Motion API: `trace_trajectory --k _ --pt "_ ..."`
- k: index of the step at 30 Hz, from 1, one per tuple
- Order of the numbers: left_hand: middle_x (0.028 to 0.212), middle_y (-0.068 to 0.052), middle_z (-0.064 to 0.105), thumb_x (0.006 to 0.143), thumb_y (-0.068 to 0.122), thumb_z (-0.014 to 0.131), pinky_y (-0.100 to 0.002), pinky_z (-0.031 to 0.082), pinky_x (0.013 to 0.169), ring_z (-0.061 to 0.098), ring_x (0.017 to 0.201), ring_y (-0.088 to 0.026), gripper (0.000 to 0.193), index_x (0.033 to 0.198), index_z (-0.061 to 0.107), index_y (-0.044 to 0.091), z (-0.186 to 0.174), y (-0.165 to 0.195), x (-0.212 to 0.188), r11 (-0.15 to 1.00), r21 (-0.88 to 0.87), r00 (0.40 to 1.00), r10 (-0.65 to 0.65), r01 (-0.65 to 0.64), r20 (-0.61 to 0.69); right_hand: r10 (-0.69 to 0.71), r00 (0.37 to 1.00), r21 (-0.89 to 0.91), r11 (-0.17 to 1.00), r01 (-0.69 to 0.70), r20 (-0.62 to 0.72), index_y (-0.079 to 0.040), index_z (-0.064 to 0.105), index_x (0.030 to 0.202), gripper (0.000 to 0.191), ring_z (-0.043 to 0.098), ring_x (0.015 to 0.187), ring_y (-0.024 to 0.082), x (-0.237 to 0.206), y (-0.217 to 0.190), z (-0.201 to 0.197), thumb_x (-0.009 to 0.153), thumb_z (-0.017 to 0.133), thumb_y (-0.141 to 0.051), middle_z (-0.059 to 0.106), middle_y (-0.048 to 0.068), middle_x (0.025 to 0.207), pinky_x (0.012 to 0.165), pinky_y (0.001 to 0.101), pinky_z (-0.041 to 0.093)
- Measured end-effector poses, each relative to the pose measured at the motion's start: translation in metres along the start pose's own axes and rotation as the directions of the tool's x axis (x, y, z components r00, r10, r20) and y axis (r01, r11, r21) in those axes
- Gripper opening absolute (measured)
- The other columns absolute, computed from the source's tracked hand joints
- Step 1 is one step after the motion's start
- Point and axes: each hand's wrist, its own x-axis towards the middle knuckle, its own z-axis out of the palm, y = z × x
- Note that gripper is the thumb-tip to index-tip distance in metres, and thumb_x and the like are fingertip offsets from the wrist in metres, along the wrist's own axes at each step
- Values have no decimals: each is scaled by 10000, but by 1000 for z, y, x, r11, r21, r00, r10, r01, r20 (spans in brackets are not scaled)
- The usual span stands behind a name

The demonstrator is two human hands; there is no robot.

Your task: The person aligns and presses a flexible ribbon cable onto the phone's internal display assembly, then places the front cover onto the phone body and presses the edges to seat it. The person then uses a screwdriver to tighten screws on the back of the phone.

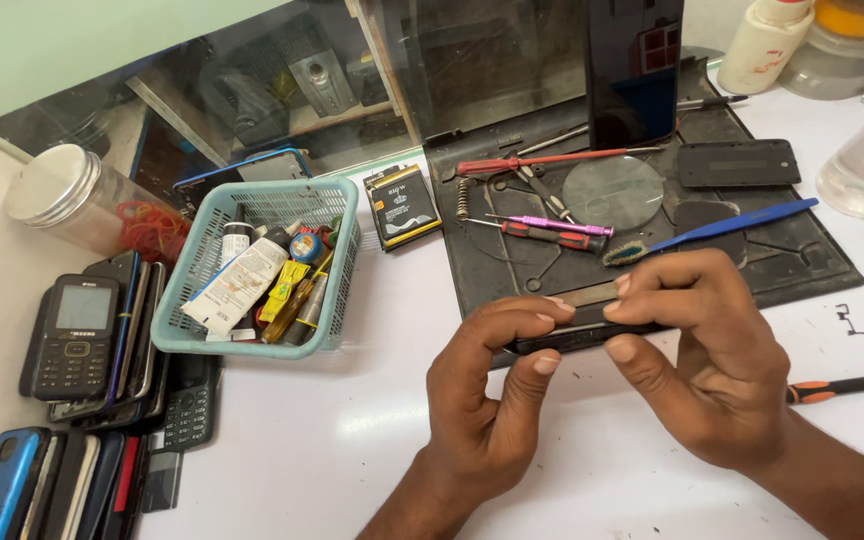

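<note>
Both my hands hold a thin black phone [572, 337] edge-on above the front edge of a dark work mat [802, 262]. My left hand [487, 400] pinches its left end between thumb and fingers. My right hand [707, 355] grips the right end, with a thin metal blade [580, 294] under its fingertips lying along the phone's top edge. On the mat behind lie a red-handled screwdriver [552, 159], a small purple screwdriver [557, 223], a red and black screwdriver [550, 236], a blue plastic pry stick [737, 222] and a round glass lens [613, 191].
A teal basket [337, 330] of tubes and small tools stands at the left, with a flat battery [402, 204] beside it. Stacked phones [82, 335] and cases [2, 485] fill the far left. A clear jar [77, 205], a bottle [762, 45] and an orange-handled tool [852, 385] lie around.
</note>
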Motion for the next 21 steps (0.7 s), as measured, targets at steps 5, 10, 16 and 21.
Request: trace_trajectory --k 5,10,16,21 --pt "1238 -149 700 1084 84 674 -300 626 933 729 1088 -214 158 1208 603 17 1 -1 -2 991 115 997 69 -71 24 -115 993 -203 972 119 30 -45 669 1082 274 610 1006 188 10 -7 1 856 798 -129 634 74 1092 887 308 507" --pt "1191 -144 701 1058 59 691 -303 639 902 743 1041 -216 153 1186 625 9 -1 -1 -2 991 124 998 47 -51 37 -202 978 -322 924 207 50 -52 690 1053 266 617 921 192 15 -13 7 841 816 -152 670 39 1010 821 343 470" --pt "1156 -141 714 1044 46 701 -301 622 894 739 1026 -214 139 1161 633 12 -1 -1 -3 985 164 998 54 -58 32 -202 978 -356 911 209 59 -54 681 1031 205 603 895 222 13 -15 12 874 782 -141 643 48 976 816 368 475" --pt "1128 -129 719 1038 46 699 -286 620 867 734 984 -187 121 1136 644 3 4 -8 -8 987 162 1000 16 -15 -7 -206 978 -423 884 201 33 -23 691 1031 193 620 867 245 8 -13 17 875 778 -95 652 67 962 771 365 492"
